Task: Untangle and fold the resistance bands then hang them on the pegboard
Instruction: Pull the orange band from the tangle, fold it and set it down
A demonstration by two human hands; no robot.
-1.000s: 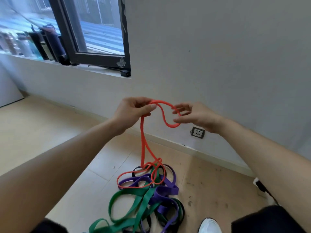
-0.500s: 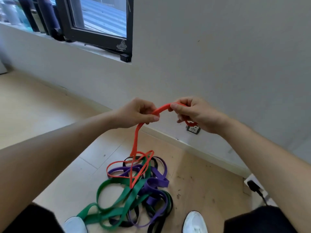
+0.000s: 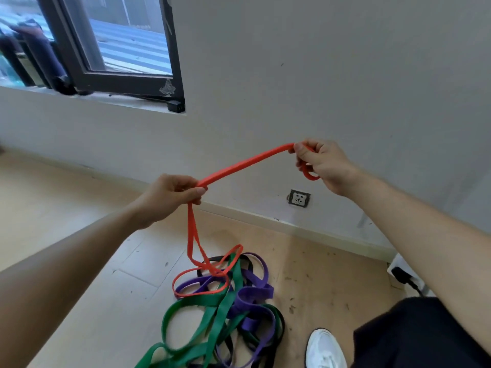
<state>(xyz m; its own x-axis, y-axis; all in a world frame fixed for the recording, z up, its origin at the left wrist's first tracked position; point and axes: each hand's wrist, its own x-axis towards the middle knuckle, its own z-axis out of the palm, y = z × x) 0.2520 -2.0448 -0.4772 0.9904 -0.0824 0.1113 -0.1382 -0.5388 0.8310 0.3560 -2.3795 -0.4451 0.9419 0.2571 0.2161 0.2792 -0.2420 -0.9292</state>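
Over a pale tiled floor [image 3: 79, 187] beside a grey wall [image 3: 318, 62], both bare forearms reach forward. On the floor near the wall's skirting lies a tangled heap of flat rubber resistance bands: green [image 3: 212, 317], purple [image 3: 255, 293] and black [image 3: 281, 325]. A thin orange rubber resistance band [image 3: 244, 163] rises from the heap, doubled and stretched taut between the hands. The left hand [image 3: 170, 195], lower, pinches it between thumb and curled fingers; the right hand [image 3: 321, 163], higher, closes its fingers around the band's looped end.
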